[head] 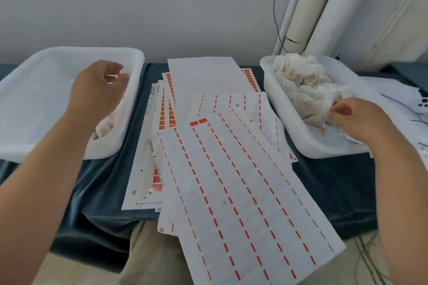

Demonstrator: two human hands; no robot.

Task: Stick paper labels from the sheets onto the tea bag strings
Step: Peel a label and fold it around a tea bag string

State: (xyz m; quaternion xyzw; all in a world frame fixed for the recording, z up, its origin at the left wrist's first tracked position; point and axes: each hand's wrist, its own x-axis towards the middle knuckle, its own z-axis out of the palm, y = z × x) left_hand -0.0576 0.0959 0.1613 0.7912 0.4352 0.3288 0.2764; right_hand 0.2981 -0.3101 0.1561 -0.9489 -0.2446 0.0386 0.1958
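Several label sheets lie fanned across the middle; the nearest sheet point(243, 192) is white with rows of orange-red marks and hangs over the table's front edge. A pile of white tea bags point(305, 85) with strings fills the right tray point(289, 127). My right hand point(361, 120) reaches into that tray, its fingers curled and pinching a tea bag at the pile's near edge. My left hand point(99, 90) hovers over the left tray point(34, 99); its thumb and fingers curl round a small pale, orange-edged label. A tea bag point(104, 127) lies below it in that tray.
A dark blue cloth point(335, 192) covers the table. White pipes point(312, 7) and a black cable point(275, 7) stand against the back wall at right. Loose papers point(393, 90) lie beyond the right tray. My knees point(150, 250) show below the front edge.
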